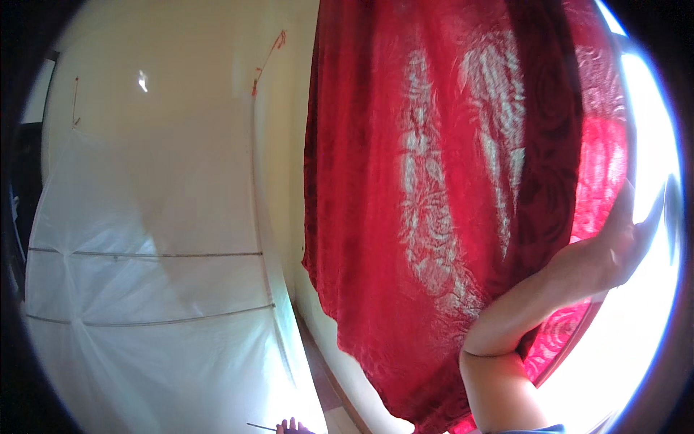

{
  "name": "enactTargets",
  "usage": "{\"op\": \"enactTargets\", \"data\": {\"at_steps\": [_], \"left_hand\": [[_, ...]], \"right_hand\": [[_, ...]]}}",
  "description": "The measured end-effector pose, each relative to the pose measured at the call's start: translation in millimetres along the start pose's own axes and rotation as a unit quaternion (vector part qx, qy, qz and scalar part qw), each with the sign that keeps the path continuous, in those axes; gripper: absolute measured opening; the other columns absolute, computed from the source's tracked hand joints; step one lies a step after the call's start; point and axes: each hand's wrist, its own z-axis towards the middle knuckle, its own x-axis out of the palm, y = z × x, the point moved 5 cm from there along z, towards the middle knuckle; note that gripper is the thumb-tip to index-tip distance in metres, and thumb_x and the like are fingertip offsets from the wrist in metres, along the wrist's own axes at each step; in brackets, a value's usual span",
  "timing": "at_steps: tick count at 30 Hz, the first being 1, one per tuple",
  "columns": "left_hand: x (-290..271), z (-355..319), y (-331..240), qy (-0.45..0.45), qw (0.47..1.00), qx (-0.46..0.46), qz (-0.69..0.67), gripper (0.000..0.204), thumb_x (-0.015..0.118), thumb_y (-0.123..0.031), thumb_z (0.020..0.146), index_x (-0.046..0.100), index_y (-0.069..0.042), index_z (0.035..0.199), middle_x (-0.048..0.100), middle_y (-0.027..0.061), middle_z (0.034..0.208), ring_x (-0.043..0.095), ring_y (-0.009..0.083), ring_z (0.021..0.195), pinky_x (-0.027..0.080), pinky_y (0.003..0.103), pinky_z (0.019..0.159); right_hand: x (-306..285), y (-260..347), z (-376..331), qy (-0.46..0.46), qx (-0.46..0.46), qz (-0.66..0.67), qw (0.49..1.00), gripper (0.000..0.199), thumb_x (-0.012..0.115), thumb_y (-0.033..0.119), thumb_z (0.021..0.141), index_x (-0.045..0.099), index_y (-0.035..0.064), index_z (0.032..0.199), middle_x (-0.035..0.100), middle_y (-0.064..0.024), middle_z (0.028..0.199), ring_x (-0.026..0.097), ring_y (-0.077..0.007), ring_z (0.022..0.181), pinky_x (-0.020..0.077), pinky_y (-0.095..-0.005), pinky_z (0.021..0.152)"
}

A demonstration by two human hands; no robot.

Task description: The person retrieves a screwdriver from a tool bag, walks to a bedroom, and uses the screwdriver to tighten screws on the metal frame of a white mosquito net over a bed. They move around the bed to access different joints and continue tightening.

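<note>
At the bottom edge, my left hand point(292, 427) shows only its curled fingers, small and dark. They are closed on a thin dark rod point(261, 427) that sticks out to the left. My right forearm rises from the lower right and bends outward in front of the red curtain point(448, 217). By the curtain's right edge, my right hand point(630, 242) reaches into strong window light. Glare washes out its fingertips, so whether they grip anything cannot be made out. A dark narrow shape point(672, 217) stands just beyond them.
A whitish translucent sheet point(173, 210) hangs at the left, with two thin horizontal rods point(170, 255) across it. Red cords point(269, 61) tie its upper corners to the pale wall point(181, 43). A glaring window point(654, 123) lies at the right. The curtain has shiny patterned folds.
</note>
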Motion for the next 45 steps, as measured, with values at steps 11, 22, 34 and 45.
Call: {"op": "enactTargets", "data": {"at_steps": [11,22,34,45], "left_hand": [[31,-36,-15,-0.058,0.995,0.072,-0.029,0.023,0.046,-0.03,0.095,0.053,-0.012,0.108,0.054,0.0052,0.117,0.051,0.0216,0.099,0.046,0.04,0.082],[25,41,-59,-0.152,0.972,0.159,-0.083,0.024,0.048,-0.032,0.094,0.056,-0.014,0.108,0.06,0.0061,0.11,0.056,0.0256,0.096,0.048,0.043,0.082],[73,85,-83,-0.183,0.965,0.176,-0.06,0.024,0.042,-0.025,0.097,0.055,-0.008,0.086,0.056,0.0064,0.08,0.049,0.02,0.069,0.044,0.037,0.07],[58,111,-71,-0.123,0.974,0.186,-0.038,0.025,0.047,-0.029,0.095,0.057,-0.011,0.109,0.06,0.0132,0.112,0.056,0.0236,0.096,0.045,0.042,0.089]], "right_hand": [[136,-96,-31,0.296,0.112,-0.03,0.948,0.08,0.062,0.001,0.078,0.021,0.0197,0.143,0.028,-0.0172,0.144,0.035,-0.0362,0.128,0.0385,-0.0462,0.102],[467,-186,-186,0.493,0.065,-0.19,0.847,0.056,0.037,0.008,0.088,0.027,0.0237,0.141,0.025,-0.0089,0.148,0.057,-0.0353,0.105,0.05,-0.0408,0.086],[566,-244,-355,0.528,0.129,-0.063,0.837,0.064,0.047,0.024,0.087,0.017,0.024,0.144,0.024,-0.0158,0.146,0.054,-0.04,0.109,0.0453,-0.0448,0.092],[340,-111,-363,0.263,0.292,0.331,0.858,0.019,0.049,0.004,0.086,0.057,-0.0007,0.102,0.058,-0.0153,0.102,0.055,-0.0286,0.097,0.0423,-0.0353,0.088]]}}
